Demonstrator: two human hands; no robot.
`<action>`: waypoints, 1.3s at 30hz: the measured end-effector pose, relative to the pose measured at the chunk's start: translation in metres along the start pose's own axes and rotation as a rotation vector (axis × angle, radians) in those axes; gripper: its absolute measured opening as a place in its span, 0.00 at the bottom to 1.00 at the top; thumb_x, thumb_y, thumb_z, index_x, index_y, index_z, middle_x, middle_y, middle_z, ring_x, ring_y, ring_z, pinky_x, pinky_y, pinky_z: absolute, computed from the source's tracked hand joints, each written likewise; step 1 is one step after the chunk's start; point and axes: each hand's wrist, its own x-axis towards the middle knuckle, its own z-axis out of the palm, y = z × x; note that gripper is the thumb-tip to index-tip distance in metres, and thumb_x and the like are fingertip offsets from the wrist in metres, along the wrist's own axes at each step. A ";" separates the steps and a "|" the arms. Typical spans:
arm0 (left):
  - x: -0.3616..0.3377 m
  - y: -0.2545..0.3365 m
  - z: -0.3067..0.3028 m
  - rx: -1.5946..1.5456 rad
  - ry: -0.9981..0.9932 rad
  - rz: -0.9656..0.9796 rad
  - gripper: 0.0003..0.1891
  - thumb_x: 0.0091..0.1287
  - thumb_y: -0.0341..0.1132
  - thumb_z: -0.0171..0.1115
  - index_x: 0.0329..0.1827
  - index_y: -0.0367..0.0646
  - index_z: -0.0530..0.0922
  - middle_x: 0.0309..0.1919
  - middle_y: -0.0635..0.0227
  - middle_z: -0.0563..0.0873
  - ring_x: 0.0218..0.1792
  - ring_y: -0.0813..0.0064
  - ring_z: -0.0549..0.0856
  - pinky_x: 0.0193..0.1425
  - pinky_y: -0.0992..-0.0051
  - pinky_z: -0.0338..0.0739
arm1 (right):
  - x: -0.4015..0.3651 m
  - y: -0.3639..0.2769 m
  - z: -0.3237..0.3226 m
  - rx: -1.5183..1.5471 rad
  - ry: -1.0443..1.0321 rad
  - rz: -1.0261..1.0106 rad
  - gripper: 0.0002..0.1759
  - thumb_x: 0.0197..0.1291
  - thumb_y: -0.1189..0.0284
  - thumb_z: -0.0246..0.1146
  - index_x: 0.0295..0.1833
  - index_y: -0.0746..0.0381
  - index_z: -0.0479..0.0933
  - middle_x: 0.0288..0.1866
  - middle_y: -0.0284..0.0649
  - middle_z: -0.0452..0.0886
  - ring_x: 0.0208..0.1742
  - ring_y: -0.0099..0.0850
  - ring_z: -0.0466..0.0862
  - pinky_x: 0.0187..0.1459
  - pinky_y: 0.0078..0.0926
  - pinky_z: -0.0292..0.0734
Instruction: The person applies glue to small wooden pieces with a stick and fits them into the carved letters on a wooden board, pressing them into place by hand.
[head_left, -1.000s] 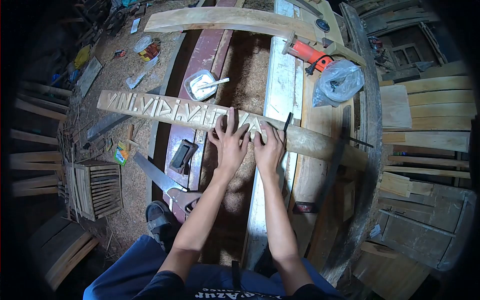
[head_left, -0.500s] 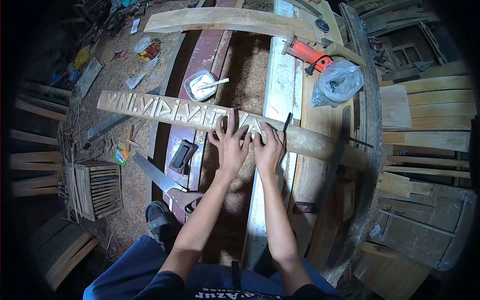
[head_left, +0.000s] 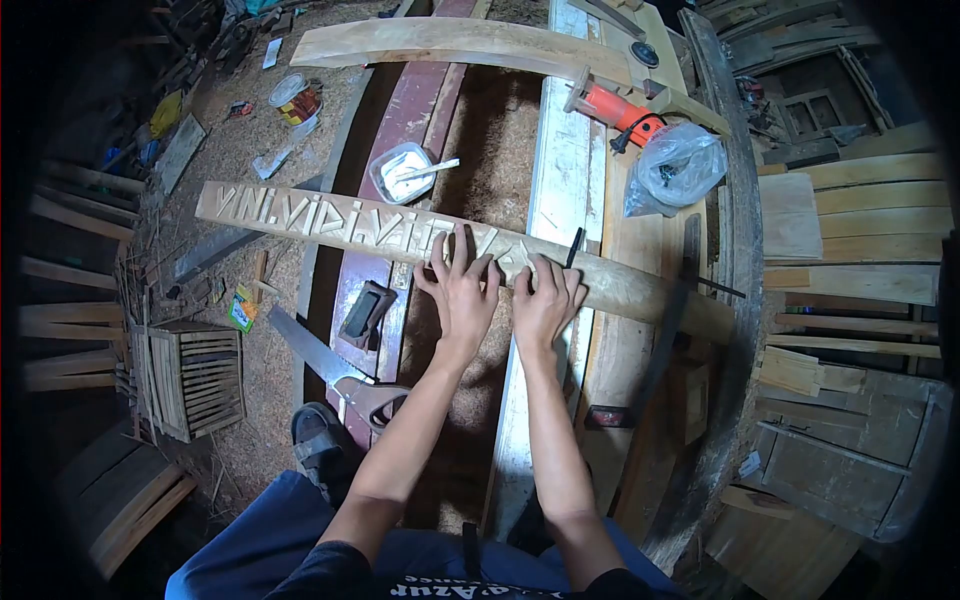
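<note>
Across the bench lies a long wooden plank with a row of pale wooden letters along its left and middle part. My left hand rests on the plank with its fingers spread, the tips among the letters and partly covering them. To its right, my right hand has its bent fingers apart on the plank's near side, just below a small angular letter piece. Neither hand visibly grips anything. A thin black rod stands beside the right fingers.
Beyond the plank is a plastic tub of white paste with a stick. A handsaw and a dark block-like tool lie near my left arm. At the upper right are an orange power tool and a clear plastic bag.
My right hand has shifted slightly right, and its fingers have spread, leaving the angular letter piece more exposed. My left hand stays nearly in place, with its fingers slightly lower.
</note>
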 end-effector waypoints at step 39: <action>-0.016 0.043 -0.153 -0.960 0.028 -0.376 0.08 0.75 0.29 0.63 0.51 0.34 0.82 0.37 0.67 0.90 0.39 0.85 0.84 0.48 0.81 0.77 | 0.031 -0.059 -0.122 0.837 -0.238 -0.096 0.12 0.68 0.66 0.69 0.47 0.64 0.84 0.36 0.41 0.84 0.42 0.41 0.80 0.51 0.38 0.74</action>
